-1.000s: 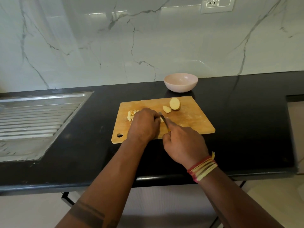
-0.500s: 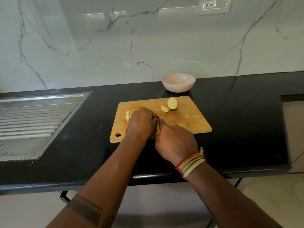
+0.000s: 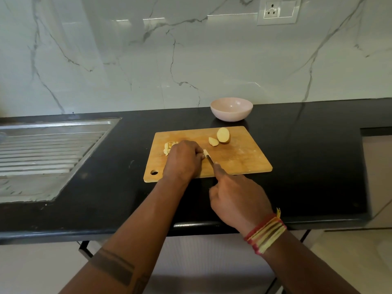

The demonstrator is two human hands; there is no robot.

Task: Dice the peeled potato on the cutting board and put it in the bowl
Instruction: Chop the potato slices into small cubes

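Observation:
A wooden cutting board [image 3: 239,158] lies on the black counter. My left hand [image 3: 183,159] curls over a potato piece at the board's middle, hiding most of it; a pale edge shows beside the fingers. My right hand [image 3: 237,200] grips a knife [image 3: 209,158], index finger along its spine, the blade against that piece. Diced potato bits [image 3: 168,147] lie left of my left hand. A potato half [image 3: 223,135] and a smaller wedge [image 3: 213,141] rest at the board's far side. The pink bowl [image 3: 231,108] stands behind the board and looks empty.
A steel sink drainboard [image 3: 46,153] is set into the counter [image 3: 314,166] on the left. The marble wall carries a socket [image 3: 278,10] at the upper right. The counter's front edge runs just under my wrists.
My right hand has drawn back toward the counter's front edge, so the knife blade now shows beside my left fingers. The left hand stays on the potato piece.

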